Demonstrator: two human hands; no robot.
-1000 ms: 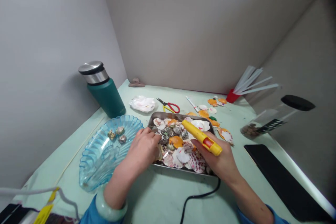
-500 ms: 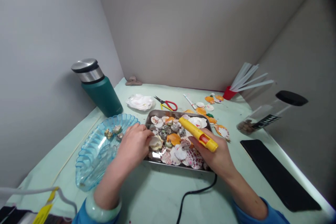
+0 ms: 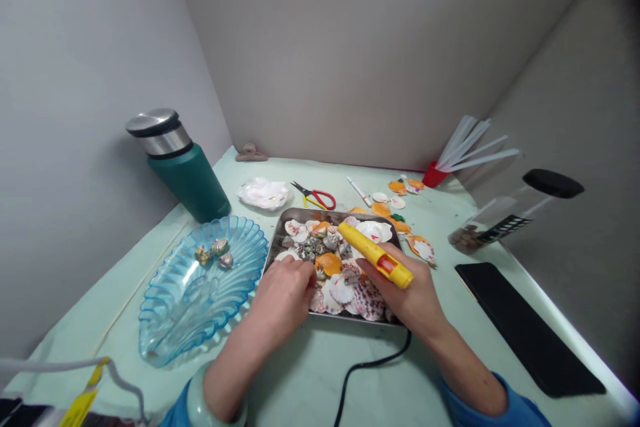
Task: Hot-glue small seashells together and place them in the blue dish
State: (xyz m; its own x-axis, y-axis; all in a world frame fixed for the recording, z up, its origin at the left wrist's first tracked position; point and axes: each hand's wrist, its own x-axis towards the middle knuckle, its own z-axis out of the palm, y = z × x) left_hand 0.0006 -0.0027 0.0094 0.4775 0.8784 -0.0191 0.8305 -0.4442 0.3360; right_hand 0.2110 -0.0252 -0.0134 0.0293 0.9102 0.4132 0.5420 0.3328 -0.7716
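A metal tray (image 3: 273, 247) full of seashells lies before me, with white scallops, orange shells (image 3: 329, 264) and small grey snail shells (image 3: 331, 241). My right hand (image 3: 407, 287) is closed round a yellow hot glue gun (image 3: 367, 250), held over the tray's right side with its nose pointing up and left. My left hand (image 3: 287, 287) reaches over the tray's near left corner. Its fingers are curled down among the shells, and the tips are hidden. Left of it, a blue clear shell-shaped dish (image 3: 195, 280) holds several small shells (image 3: 220, 247).
Behind the tray lie scissors (image 3: 317, 197), a crumpled white wad (image 3: 263, 193) and a marker (image 3: 359, 191). A green bottle (image 3: 190, 180) stands left. Glue sticks (image 3: 463, 150) in a red cup (image 3: 434, 175), a jar (image 3: 480, 230) and a black phone-like slab (image 3: 525, 327) are right. A cord (image 3: 360, 367) runs forward.
My left hand has moved right and a little nearer me, from between dish and tray onto the tray's shells. The dish shows more fully. My right hand keeps the glue gun nearly still.
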